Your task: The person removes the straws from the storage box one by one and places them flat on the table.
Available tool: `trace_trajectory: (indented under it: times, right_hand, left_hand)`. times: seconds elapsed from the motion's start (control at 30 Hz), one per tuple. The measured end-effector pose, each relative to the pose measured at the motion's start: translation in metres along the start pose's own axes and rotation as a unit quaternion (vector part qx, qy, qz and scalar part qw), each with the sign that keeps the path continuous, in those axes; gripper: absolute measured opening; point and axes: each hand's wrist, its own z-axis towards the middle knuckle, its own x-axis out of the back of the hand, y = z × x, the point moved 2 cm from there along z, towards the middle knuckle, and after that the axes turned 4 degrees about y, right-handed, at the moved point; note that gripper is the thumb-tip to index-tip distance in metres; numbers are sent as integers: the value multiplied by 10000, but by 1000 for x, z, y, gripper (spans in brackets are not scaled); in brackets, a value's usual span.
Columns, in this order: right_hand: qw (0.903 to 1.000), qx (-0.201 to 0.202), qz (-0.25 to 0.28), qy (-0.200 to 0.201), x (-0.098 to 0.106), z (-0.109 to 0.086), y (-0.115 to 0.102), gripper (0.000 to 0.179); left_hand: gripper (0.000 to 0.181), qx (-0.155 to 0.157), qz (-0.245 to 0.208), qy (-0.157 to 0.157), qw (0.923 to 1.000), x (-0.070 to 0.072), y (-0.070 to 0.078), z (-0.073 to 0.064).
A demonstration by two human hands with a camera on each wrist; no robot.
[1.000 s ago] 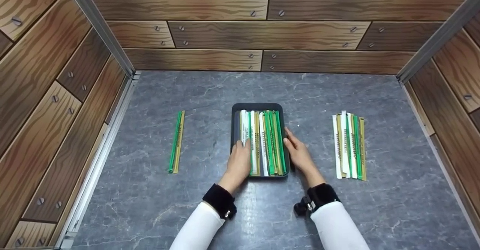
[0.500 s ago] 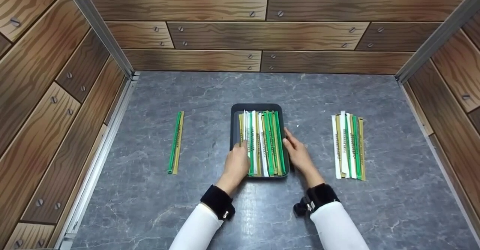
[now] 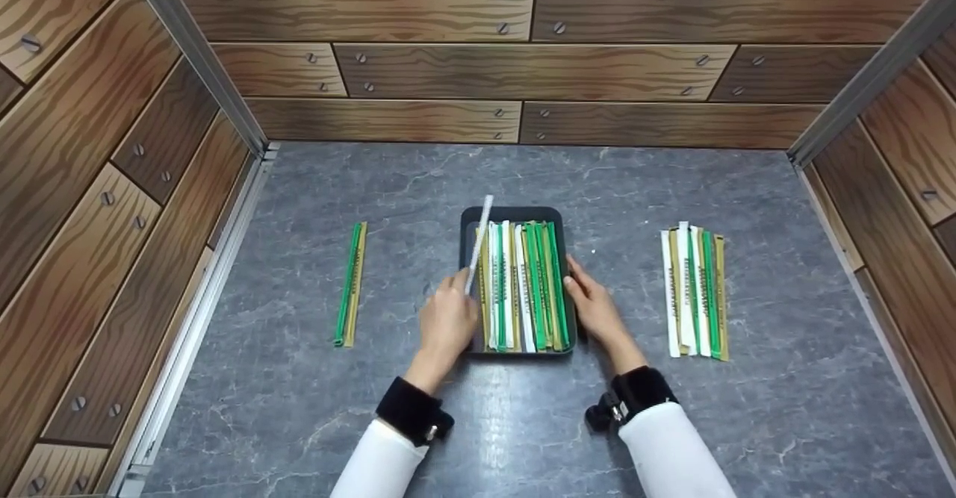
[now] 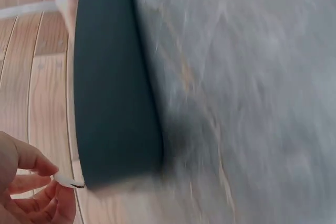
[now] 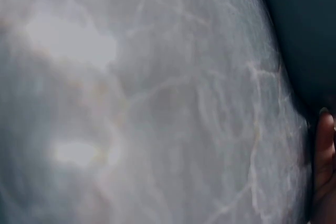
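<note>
My left hand (image 3: 448, 319) pinches a thin white stick packet (image 3: 479, 244), which tilts up over the left rim of the dark tray (image 3: 469, 218). In the left wrist view, the packet's end (image 4: 65, 181) shows between thumb and fingers beside the tray's outer wall (image 4: 110, 87). Rows of white, green and gold stick packets (image 3: 534, 281) lie lengthwise in the tray. My right hand (image 3: 597, 307) rests against the tray's right side with fairly straight fingers. In the right wrist view only a finger (image 5: 324, 145) shows, beside the tray wall (image 5: 304, 35).
Left of the tray lie a green packet (image 3: 348, 281) and a gold packet (image 3: 358, 281) side by side. A row of several mixed packets (image 3: 694, 289) lies to the right. Wood-patterned walls (image 3: 433, 69) enclose the grey marbled table (image 3: 403, 177) on three sides.
My left hand has drawn a white packet up from the tray's left part and moved left and slightly towards me. The right hand stays against the tray.
</note>
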Motion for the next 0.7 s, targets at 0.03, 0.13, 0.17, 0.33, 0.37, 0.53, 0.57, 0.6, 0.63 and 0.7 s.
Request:
trace_trajectory:
  times: [0.03, 0.13, 0.17, 0.33, 0.37, 0.53, 0.57, 0.6, 0.63, 0.7]
  right_hand:
    - [10000, -6, -11, 5, 0, 0, 0, 52]
    - [10000, 14, 11, -10, 0, 0, 0, 52]
    - [10000, 13, 42, 3, 0, -1, 0, 52]
    - [9998, 115, 182, 19, -1, -1, 0, 53]
    - [9998, 121, 178, 39, -1, -1, 0, 53]
    - [9998, 139, 131, 46, -2, 0, 0, 53]
    - [9998, 139, 112, 47, -2, 0, 0, 52]
    - [9999, 133, 95, 51, -1, 0, 0, 52]
    - [9999, 119, 80, 53, -1, 0, 0, 52]
    - [9999, 127, 52, 57, -1, 0, -1, 52]
  left_hand:
    - [47, 42, 30, 37, 10000, 4, -5, 0]
    - [45, 252, 108, 124, 9995, 15, -23, -1]
    - [43, 337, 164, 140, 9992, 19, -30, -2]
    - [37, 837, 361, 226, 9956, 37, -66, -4]
    - [36, 934, 420, 259, 9944, 41, -73, -4]
    - [37, 1704, 557, 197, 9836, 59, -110, -7]
    - [36, 1871, 583, 149, 9805, 62, -117, -8]
    - [35, 2034, 601, 112, 9772, 65, -123, -8]
    - [34, 2157, 644, 82, 9743, 67, -130, -8]
    - [33, 2375, 685, 36, 9690, 70, -141, -8]
